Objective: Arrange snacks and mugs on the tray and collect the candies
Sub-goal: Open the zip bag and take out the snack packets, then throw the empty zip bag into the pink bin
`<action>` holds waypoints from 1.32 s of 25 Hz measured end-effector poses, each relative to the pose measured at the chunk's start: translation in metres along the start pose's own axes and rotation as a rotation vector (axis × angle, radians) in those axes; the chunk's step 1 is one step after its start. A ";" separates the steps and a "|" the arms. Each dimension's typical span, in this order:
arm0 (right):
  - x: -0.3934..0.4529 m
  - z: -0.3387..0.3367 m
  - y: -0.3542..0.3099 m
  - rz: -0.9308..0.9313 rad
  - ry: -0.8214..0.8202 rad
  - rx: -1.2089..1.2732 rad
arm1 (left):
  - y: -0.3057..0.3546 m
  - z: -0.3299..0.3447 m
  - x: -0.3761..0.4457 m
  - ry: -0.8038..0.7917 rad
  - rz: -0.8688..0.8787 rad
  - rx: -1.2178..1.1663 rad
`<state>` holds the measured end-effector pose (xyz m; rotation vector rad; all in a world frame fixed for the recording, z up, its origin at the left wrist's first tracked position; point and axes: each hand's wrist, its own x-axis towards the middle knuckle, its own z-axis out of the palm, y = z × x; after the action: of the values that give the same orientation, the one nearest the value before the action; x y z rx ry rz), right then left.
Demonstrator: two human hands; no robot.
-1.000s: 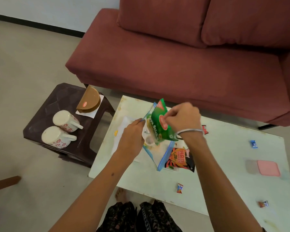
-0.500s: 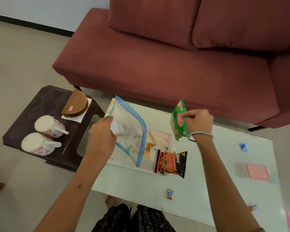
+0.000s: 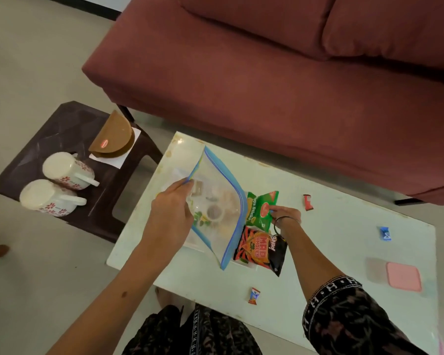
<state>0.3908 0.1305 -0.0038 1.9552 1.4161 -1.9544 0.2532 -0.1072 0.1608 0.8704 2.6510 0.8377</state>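
Our right hand (image 3: 285,217) has lowered the green snack packet (image 3: 262,210), fingers pinching it; left hand (image 3: 171,208) pinches the zip bag (image 3: 218,201).

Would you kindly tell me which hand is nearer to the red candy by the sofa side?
Right. The right hand, holding the green snack packet, is just beside the red candy; the left hand holds the zip bag farther away.

The pale table (image 3: 344,242) bears three wrapped candies (image 3: 308,202), a pink lid (image 3: 403,276) and a white tray (image 3: 244,263); the dark stool (image 3: 62,129) carries two mugs (image 3: 67,170).
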 end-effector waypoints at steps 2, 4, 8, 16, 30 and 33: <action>0.008 -0.008 0.005 0.044 0.032 -0.048 | 0.001 0.001 0.001 0.004 -0.001 -0.023; 0.011 -0.013 0.005 0.069 0.065 -0.110 | 0.000 0.001 0.002 0.005 0.004 -0.032; 0.015 -0.011 0.004 0.064 0.314 -0.458 | 0.005 0.002 0.002 0.005 0.007 -0.080; -0.036 0.004 -0.019 -0.074 0.215 -0.303 | 0.011 0.001 0.002 0.010 -0.016 -0.315; -0.165 0.056 -0.062 -0.251 -0.701 0.191 | 0.018 0.020 -0.012 -0.266 -0.225 -0.679; -0.187 0.061 -0.068 -0.390 -0.626 0.266 | 0.017 0.029 -0.016 -0.273 -0.077 -0.645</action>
<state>0.3417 0.0307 0.1726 0.9876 1.4687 -2.7054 0.2851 -0.0925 0.1481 0.6452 1.9703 1.3315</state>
